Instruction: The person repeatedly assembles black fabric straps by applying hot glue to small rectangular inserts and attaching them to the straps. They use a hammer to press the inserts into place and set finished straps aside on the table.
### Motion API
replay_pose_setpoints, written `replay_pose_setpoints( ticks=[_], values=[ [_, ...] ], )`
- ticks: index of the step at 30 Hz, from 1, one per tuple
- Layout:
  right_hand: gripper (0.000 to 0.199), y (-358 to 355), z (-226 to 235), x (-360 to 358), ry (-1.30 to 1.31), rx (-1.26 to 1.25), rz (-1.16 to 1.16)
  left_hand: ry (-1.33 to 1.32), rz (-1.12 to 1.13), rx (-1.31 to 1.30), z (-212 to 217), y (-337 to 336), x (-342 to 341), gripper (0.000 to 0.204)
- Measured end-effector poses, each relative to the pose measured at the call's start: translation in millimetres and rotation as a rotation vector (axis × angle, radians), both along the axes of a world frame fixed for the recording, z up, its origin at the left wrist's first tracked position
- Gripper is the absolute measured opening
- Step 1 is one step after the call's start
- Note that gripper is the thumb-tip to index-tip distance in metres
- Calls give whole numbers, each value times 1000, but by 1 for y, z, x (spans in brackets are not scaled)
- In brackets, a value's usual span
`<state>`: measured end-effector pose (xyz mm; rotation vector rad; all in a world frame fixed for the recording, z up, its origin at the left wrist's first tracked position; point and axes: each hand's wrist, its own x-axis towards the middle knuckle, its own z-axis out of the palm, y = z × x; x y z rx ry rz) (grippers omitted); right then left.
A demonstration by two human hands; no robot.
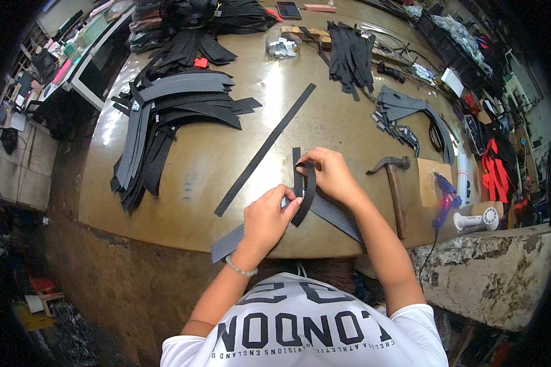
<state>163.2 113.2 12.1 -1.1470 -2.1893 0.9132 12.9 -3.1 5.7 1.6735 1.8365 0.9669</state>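
My right hand [327, 174] pinches a narrow black strap [311, 191] that curves in a loop down toward my left fingers. My left hand [267, 217] is closed, thumb against index finger, beside the strap's lower part. What exactly lies between those fingertips is partly hidden; a bit of something pale shows there. A wide grey ribbed band [337, 220] lies under both hands along the table's near edge, its other end [226, 243] showing left of my left wrist. One long black strip [266, 150] lies diagonally on the table beyond my left hand.
Grey and black straps [159, 122] are piled at left, with more black straps [352, 55] at the back. A hammer [397, 189], a blue glue gun [447, 202] and a white spool [477, 219] lie at right. Grey bands with buckles [401, 113] sit behind the hammer.
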Motion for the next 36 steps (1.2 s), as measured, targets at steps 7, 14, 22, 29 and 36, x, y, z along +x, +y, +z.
replay_pose_setpoints(
  ticks=[7,14,22,29,36],
  values=[
    [31,14,5,1,-18,81,-349,305,-129,117,-2,-7,-1,27],
    [43,-76,5,118,-831,199,-939,408,-120,137,-4,-19,-8,24],
    [31,-148,24,37,-340,149,-214,-247,109,97,-8,-15,-18,27],
    [34,-143,32,28,-314,91,-214,-348,110,72,-7,-17,-20,27],
    [37,-119,45,40,-364,-44,-411,263,-8,10,-2,-18,-2,66]
  ],
)
